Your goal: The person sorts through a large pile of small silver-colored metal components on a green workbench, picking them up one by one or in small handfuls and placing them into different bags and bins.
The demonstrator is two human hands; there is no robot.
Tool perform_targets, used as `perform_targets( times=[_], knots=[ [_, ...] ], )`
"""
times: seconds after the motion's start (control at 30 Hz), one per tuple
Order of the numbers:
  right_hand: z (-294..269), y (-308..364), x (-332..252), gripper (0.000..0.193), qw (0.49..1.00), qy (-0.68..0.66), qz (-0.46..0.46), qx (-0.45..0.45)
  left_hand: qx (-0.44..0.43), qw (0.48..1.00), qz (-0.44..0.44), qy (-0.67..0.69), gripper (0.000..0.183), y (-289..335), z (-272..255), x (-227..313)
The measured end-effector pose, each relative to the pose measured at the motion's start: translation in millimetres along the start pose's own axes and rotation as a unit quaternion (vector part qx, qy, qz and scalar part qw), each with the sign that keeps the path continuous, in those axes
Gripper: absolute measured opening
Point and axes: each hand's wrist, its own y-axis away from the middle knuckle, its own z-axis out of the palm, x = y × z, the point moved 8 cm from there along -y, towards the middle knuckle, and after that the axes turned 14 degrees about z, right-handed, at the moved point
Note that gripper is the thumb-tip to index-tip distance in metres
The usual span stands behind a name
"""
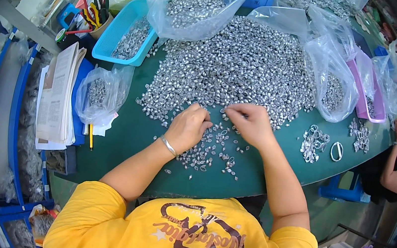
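Observation:
A wide heap of small silver metal pieces [237, 59], many oval and some ring-like, covers the middle of the green table [120, 149]. At the heap's near edge is my left hand [187, 130], its fingers curled down over the pieces. Just to its right, my right hand [251, 125] has thumb and forefinger drawn together at the edge of the heap. Whatever either hand grips is too small or hidden to make out. Below and between my hands lies a smaller scatter of loose silver pieces [202, 154].
Left of the heap stand a turquoise basket [101, 46], a bag of pieces [97, 91], papers [56, 100] and a tool holder [102, 27]. Open plastic bags [191, 25] lie behind. To the right are a lilac basket [361, 103], a white ring [337, 151] and another person's arm [393, 162].

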Motion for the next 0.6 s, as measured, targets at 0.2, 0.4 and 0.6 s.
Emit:
perform_targets(
  times=[0.2,0.4,0.6],
  knots=[
    [29,-5,-8,0.010,0.938,0.331,-0.096,0.024,0.028,0.846,-0.301,0.438,0.011,26,18,-27],
    [10,-8,12,0.012,0.982,-0.147,0.071,-0.092,0.100,0.547,-0.314,0.770,0.014,34,33,-21],
    [34,-4,-4,0.019,0.688,-0.669,0.183,-0.213,0.166,0.456,-0.358,0.798,0.014,30,42,-11]
  ],
)
